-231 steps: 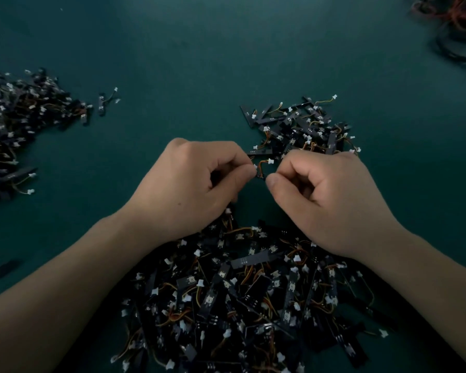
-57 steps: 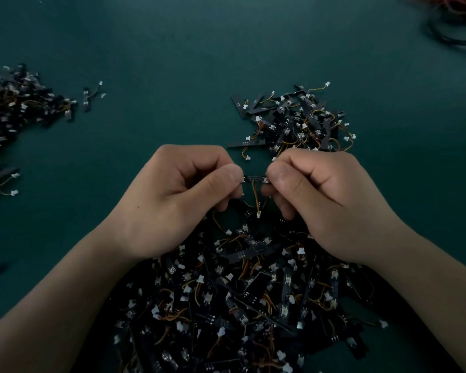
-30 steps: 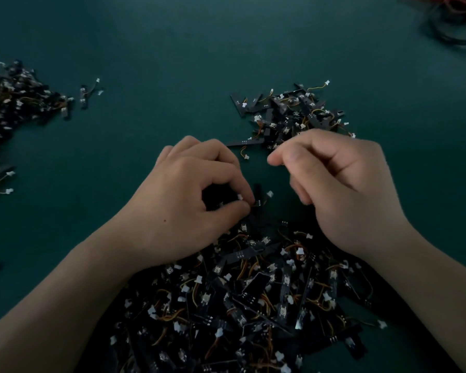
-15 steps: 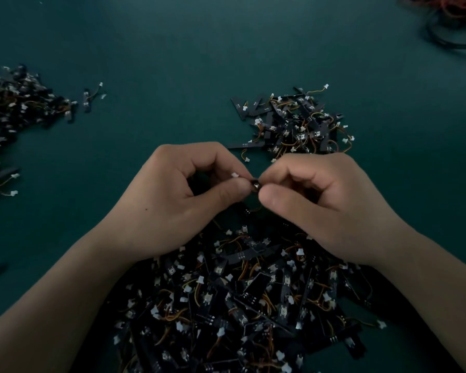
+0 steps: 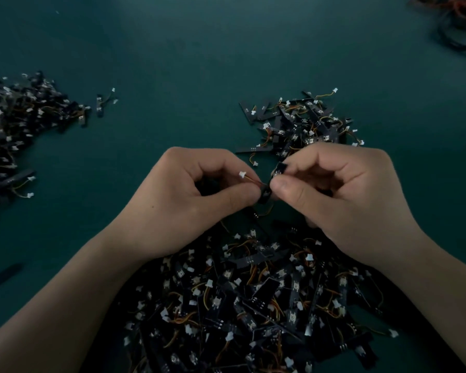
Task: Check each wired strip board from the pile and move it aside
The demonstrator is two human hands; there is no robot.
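Note:
A small black wired strip board (image 5: 266, 193) hangs between my two hands, just above the big pile of boards (image 5: 253, 300) at the bottom centre. My left hand (image 5: 189, 203) pinches its lower end between thumb and forefinger, and a white connector on an orange wire sticks up beside that thumb. My right hand (image 5: 342, 200) pinches the upper end, its other fingers curled. A smaller pile of strip boards (image 5: 299, 122) lies on the green table just beyond my hands.
A third heap of boards (image 5: 19, 130) spreads along the left edge, with one stray board (image 5: 100, 105) beside it. A bundle of red and black cables (image 5: 455, 25) lies at the top right corner. A lone strip (image 5: 0, 277) lies at the lower left.
A second ago my left hand reached into the pile while my right hand hovered by the far pile. Now both hands have come together and pinch one board between them.

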